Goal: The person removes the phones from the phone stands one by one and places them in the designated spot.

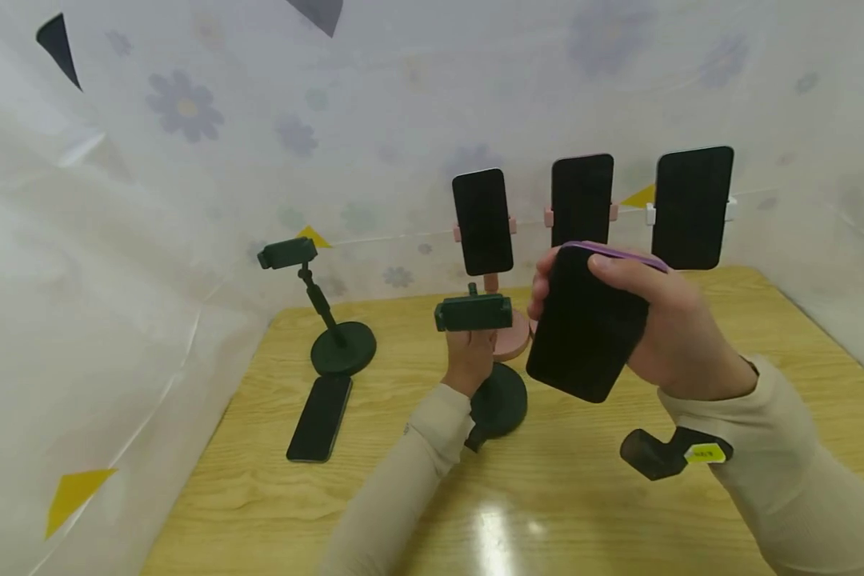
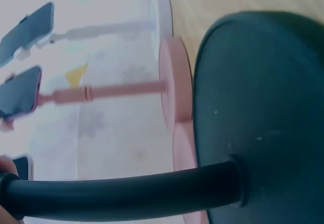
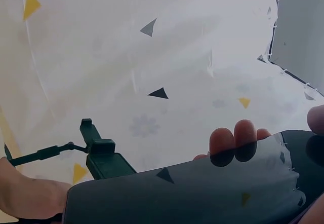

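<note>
My left hand (image 1: pixel 470 364) grips a dark green phone stand (image 1: pixel 474 313) just below its clamp. The stand's round base (image 1: pixel 500 400) rests on the table, and its stem (image 2: pixel 121 193) crosses the left wrist view. In my right hand (image 1: pixel 666 320) is a smartphone (image 1: pixel 583 328) with a purple edge, dark screen facing me, thumb on its upper edge. It hangs tilted to the right of the green clamp, apart from it. From the right wrist view, fingertips (image 3: pixel 245 138) curl over the phone's far side, and the green clamp shows beyond.
At the left stands another dark green phone stand (image 1: pixel 342 348), its clamp holding nothing; a smartphone (image 1: pixel 320 420) lies before it. Behind, smartphones sit upright in pink stands (image 2: pixel 174 82) and a white stand (image 2: pixel 163 16). A patterned plastic sheet (image 1: pixel 374 104) surrounds the wooden table (image 1: pixel 562 496).
</note>
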A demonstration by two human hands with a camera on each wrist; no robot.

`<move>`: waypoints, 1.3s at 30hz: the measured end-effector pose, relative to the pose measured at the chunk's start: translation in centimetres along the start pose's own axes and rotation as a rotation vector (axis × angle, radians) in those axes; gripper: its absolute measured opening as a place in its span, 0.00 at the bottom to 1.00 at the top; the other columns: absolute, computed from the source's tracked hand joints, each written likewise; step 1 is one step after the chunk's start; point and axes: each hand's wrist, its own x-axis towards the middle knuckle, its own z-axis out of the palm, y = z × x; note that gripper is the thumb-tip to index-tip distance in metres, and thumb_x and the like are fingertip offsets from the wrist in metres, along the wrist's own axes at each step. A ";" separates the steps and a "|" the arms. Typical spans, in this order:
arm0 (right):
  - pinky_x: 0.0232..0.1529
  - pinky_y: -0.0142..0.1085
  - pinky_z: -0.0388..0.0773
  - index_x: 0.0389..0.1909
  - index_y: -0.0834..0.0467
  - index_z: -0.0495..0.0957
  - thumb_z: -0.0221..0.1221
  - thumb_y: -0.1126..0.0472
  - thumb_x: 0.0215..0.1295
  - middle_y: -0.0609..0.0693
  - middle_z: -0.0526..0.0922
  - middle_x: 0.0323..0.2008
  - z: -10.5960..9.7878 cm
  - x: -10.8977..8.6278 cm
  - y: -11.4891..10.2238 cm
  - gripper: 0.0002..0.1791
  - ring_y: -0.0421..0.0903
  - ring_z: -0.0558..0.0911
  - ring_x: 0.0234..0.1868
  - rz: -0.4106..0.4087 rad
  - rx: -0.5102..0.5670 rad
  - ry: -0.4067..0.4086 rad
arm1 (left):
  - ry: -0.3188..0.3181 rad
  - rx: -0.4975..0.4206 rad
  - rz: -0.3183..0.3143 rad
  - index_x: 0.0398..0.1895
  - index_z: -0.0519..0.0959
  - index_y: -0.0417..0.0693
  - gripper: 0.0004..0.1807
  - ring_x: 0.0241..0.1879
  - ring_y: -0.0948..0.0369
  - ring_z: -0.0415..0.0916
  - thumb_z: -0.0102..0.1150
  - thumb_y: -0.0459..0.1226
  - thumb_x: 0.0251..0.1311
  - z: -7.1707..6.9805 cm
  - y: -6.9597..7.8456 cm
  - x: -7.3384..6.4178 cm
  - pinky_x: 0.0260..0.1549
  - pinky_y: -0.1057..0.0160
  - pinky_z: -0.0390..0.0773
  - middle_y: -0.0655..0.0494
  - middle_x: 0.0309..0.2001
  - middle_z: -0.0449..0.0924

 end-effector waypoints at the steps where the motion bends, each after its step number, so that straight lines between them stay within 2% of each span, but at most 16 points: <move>1: 0.55 0.41 0.79 0.57 0.62 0.71 0.32 0.62 0.79 0.50 0.80 0.49 0.1 -0.1 0.0 0.21 0.48 0.81 0.49 0.007 -0.010 0.009 | 0.001 0.054 0.024 0.27 0.67 0.29 0.37 0.12 0.70 0.53 0.40 0.59 0.73 -0.6 0.2 0.1 0.14 0.69 0.58 0.61 0.12 0.57; 2: 0.56 0.41 0.79 0.57 0.62 0.71 0.32 0.62 0.79 0.50 0.81 0.49 0.1 -0.2 0.1 0.21 0.48 0.81 0.49 0.014 -0.013 0.015 | 0.002 0.115 0.040 0.23 0.61 0.29 0.38 0.10 0.70 0.49 0.36 0.59 0.74 -1.1 0.5 0.3 0.12 0.67 0.54 0.59 0.11 0.52; 4: 0.56 0.43 0.79 0.57 0.63 0.71 0.32 0.63 0.78 0.51 0.81 0.48 0.1 -0.5 0.1 0.20 0.48 0.81 0.49 0.038 -0.003 0.012 | 0.003 0.064 0.039 0.25 0.60 0.27 0.39 0.10 0.69 0.48 0.38 0.60 0.71 -2.1 0.9 0.6 0.12 0.66 0.53 0.57 0.10 0.51; 7: 0.56 0.44 0.79 0.58 0.65 0.70 0.33 0.64 0.78 0.52 0.82 0.48 -0.1 -0.9 0.2 0.20 0.49 0.82 0.50 0.068 -0.010 0.000 | 0.014 0.041 0.067 0.23 0.58 0.29 0.39 0.09 0.68 0.47 0.41 0.60 0.70 -3.5 1.4 1.2 0.12 0.66 0.53 0.54 0.11 0.49; 10: 0.57 0.45 0.79 0.58 0.67 0.69 0.33 0.66 0.78 0.53 0.82 0.48 -0.4 -1.3 0.3 0.20 0.49 0.82 0.52 0.071 -0.056 -0.015 | 0.018 0.084 0.100 0.18 0.56 0.34 0.37 0.09 0.66 0.47 0.41 0.59 0.72 -4.9 1.7 2.0 0.12 0.66 0.55 0.54 0.11 0.49; 14: 0.58 0.45 0.78 0.59 0.69 0.67 0.32 0.67 0.78 0.53 0.81 0.50 -0.7 -1.9 0.8 0.20 0.50 0.81 0.53 0.073 -0.085 -0.027 | -0.015 0.131 0.081 0.17 0.56 0.35 0.37 0.09 0.67 0.46 0.41 0.58 0.73 -6.5 2.1 3.1 0.12 0.66 0.55 0.59 0.11 0.49; 17: 0.60 0.44 0.77 0.61 0.70 0.67 0.32 0.67 0.78 0.53 0.80 0.51 -0.9 -2.5 1.2 0.20 0.50 0.81 0.54 0.086 -0.092 -0.022 | -0.022 0.197 0.082 0.17 0.58 0.33 0.32 0.09 0.68 0.48 0.40 0.48 0.77 -7.6 2.5 4.0 0.13 0.66 0.56 0.63 0.11 0.52; 20: 0.61 0.45 0.77 0.62 0.70 0.66 0.32 0.68 0.77 0.53 0.79 0.53 -1.2 -3.0 1.4 0.21 0.52 0.80 0.55 0.094 -0.095 -0.020 | 0.024 0.276 0.075 0.17 0.61 0.32 0.25 0.09 0.69 0.54 0.42 0.34 0.76 -8.5 2.7 4.8 0.14 0.67 0.59 0.64 0.11 0.57; 22: 0.61 0.46 0.77 0.62 0.70 0.66 0.32 0.68 0.77 0.54 0.79 0.53 -1.4 -3.3 1.6 0.21 0.52 0.81 0.55 0.090 -0.093 -0.019 | 0.060 0.317 0.060 0.16 0.62 0.31 0.22 0.10 0.70 0.58 0.44 0.29 0.74 -9.0 2.6 5.4 0.14 0.68 0.62 0.66 0.11 0.60; 24: 0.59 0.47 0.79 0.62 0.70 0.67 0.32 0.69 0.77 0.54 0.80 0.53 -1.5 -3.5 1.9 0.22 0.53 0.82 0.54 0.092 -0.088 -0.015 | 0.078 0.315 0.041 0.17 0.63 0.29 0.21 0.10 0.70 0.58 0.44 0.28 0.73 -9.6 2.3 5.9 0.15 0.70 0.64 0.67 0.11 0.60; 27: 0.56 0.49 0.80 0.62 0.70 0.68 0.33 0.70 0.76 0.54 0.82 0.51 -1.5 -3.7 2.3 0.21 0.53 0.83 0.53 0.090 -0.095 -0.004 | 0.088 0.262 0.027 0.22 0.63 0.26 0.18 0.11 0.70 0.58 0.40 0.27 0.74 -10.3 1.8 6.5 0.16 0.69 0.65 0.68 0.12 0.59; 30: 0.55 0.49 0.81 0.61 0.69 0.69 0.33 0.70 0.76 0.54 0.82 0.50 -1.6 -4.0 2.7 0.21 0.53 0.83 0.52 0.102 -0.112 -0.004 | 0.102 0.231 0.011 0.23 0.66 0.34 0.18 0.12 0.69 0.59 0.38 0.29 0.76 -11.0 1.4 7.1 0.17 0.68 0.65 0.68 0.13 0.59; 35: 0.54 0.48 0.81 0.59 0.68 0.70 0.32 0.70 0.76 0.52 0.82 0.49 -2.1 -4.4 3.1 0.21 0.51 0.82 0.52 0.107 -0.153 -0.020 | 0.112 0.222 0.017 0.27 0.71 0.57 0.16 0.14 0.68 0.59 0.40 0.35 0.76 -11.8 0.7 8.1 0.19 0.68 0.66 0.68 0.14 0.59; 39: 0.54 0.47 0.81 0.59 0.69 0.70 0.32 0.71 0.76 0.52 0.82 0.50 -2.6 -4.5 3.2 0.21 0.51 0.82 0.53 0.099 -0.159 -0.035 | 0.128 0.222 0.025 0.28 0.70 0.58 0.16 0.15 0.67 0.58 0.39 0.34 0.77 -12.2 0.0 8.5 0.22 0.68 0.67 0.66 0.15 0.58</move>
